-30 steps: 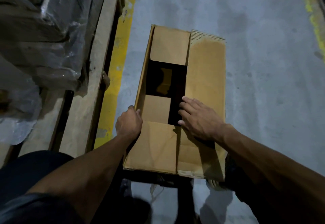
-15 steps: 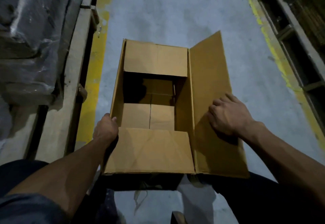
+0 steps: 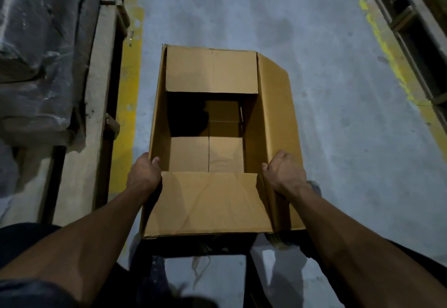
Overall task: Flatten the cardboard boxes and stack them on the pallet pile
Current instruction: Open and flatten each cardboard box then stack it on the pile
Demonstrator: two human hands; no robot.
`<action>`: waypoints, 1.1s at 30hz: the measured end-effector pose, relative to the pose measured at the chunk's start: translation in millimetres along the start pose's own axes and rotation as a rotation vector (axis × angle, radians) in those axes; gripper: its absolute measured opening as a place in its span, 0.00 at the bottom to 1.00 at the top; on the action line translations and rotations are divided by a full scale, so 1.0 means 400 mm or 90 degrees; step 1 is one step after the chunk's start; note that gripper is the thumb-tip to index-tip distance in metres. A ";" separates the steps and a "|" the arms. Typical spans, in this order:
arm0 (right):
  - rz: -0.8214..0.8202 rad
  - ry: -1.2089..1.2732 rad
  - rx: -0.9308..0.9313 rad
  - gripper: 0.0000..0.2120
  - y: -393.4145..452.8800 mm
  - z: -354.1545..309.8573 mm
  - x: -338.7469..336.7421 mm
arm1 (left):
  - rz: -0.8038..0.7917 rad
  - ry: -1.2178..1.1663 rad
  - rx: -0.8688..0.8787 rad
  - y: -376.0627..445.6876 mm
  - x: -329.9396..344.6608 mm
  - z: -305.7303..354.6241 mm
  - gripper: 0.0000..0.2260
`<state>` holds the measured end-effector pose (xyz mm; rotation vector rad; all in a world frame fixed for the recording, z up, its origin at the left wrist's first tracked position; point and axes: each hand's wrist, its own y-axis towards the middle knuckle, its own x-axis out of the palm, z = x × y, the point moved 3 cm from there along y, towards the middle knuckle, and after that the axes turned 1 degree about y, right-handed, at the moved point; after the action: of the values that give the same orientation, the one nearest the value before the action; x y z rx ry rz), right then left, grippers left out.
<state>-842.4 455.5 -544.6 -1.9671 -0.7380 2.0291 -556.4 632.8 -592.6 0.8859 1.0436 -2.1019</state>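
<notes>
A brown cardboard box [image 3: 212, 201] stands upright on the grey floor in front of me, its top open. The near and far short flaps lie folded inward and the right long flap hangs outward. Inside, the bottom flaps show, with a dark gap at the far end. My left hand [image 3: 144, 174] grips the box's left wall near the front corner, thumb over the rim. My right hand [image 3: 284, 172] grips the right wall at its rim near the front corner.
A wooden pallet [image 3: 96, 114] with plastic-wrapped goods [image 3: 41, 49] runs along the left, beside a yellow floor line [image 3: 128, 85]. Another yellow line [image 3: 387, 49] and racking [image 3: 416, 29] border the right. My legs are below the box.
My right hand swung the right long flap open, then moved off it to grip the right wall's rim. The left hand has kept its grip on the left wall.
</notes>
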 end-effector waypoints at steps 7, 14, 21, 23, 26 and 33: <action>0.069 0.010 -0.047 0.17 0.021 -0.048 -0.005 | 0.044 -0.023 0.029 0.019 -0.025 0.026 0.15; 0.052 0.118 -0.044 0.12 0.074 -0.084 -0.011 | 0.049 -0.003 0.044 0.091 -0.053 0.076 0.19; 0.147 0.319 -0.004 0.09 0.110 -0.081 -0.008 | 0.046 -0.024 0.050 0.098 -0.057 0.128 0.16; 0.167 0.387 -0.012 0.10 0.129 -0.084 -0.018 | 0.042 -0.036 0.071 0.115 -0.066 0.147 0.17; 0.146 0.428 -0.007 0.12 0.147 -0.092 -0.028 | 0.023 0.011 0.153 0.122 -0.069 0.167 0.23; 0.003 0.653 0.078 0.18 0.163 -0.048 -0.016 | -0.093 0.491 0.381 0.054 0.023 0.196 0.25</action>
<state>-811.1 400.8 -571.0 -2.4827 -0.3323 0.7797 -567.6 554.3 -572.6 2.0802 0.8247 -2.2729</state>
